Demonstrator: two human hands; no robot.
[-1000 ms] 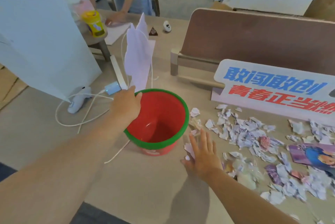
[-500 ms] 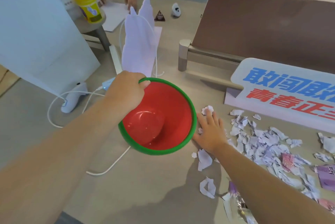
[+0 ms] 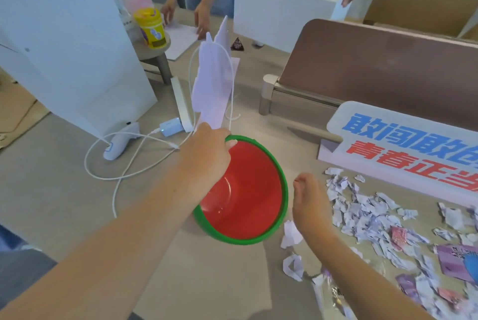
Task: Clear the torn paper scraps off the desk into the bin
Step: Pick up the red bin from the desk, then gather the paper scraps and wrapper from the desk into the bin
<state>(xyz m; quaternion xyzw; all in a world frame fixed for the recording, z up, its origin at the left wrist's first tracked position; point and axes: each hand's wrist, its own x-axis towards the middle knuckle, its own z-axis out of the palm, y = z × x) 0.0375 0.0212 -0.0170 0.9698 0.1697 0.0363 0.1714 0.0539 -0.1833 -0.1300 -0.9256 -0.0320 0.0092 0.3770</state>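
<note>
Gripping the green rim of the bin, the left hand has its fingers curled over the far edge and the bin tipped so that its red inside faces the camera. Nothing can be seen inside the bin; its red floor shows bare. Just to the right of that grip, the right hand hangs beside the bin's rim with fingers loosely curled inward; whether it holds any paper cannot be told.

Further right of the right hand lies the heap of torn paper scraps, spread across the bench up to the foot of a white sign with blue and red lettering. A few loose scraps sit just below the right hand, near the bin's lower rim. Left of the gripping hand the bench is open save for a looping white cable and a white handheld device. Beyond the grip stands a tall white paper shape.
</note>
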